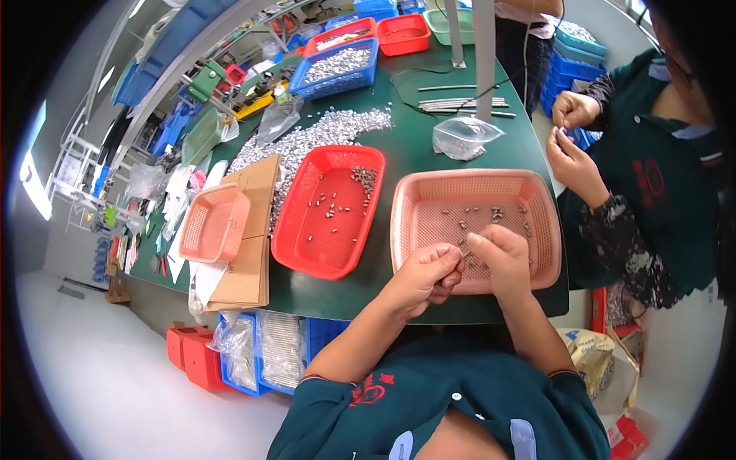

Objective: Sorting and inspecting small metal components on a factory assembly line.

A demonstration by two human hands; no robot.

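Observation:
Both hands are raised close together over the near rim of a pink mesh basket (414,184) that holds several small metal parts (497,213). My left hand (431,277) is closed, thumb pressed to the curled fingers. Beside it my right hand (502,257) pinches with thumb and forefinger. Whatever small piece sits between the fingertips is too tiny to make out. To the left lies a red basket (287,249) with scattered small metal cylinders (363,180) gathered mostly at its far right.
A heap of shiny metal pieces (337,126) spreads behind the red basket. Cardboard (257,222) with a small pink basket (216,222) lies left. A plastic bag (466,138), metal rods (464,103) and a post (484,61) stand beyond. A co-worker's hands (575,146) are at the right.

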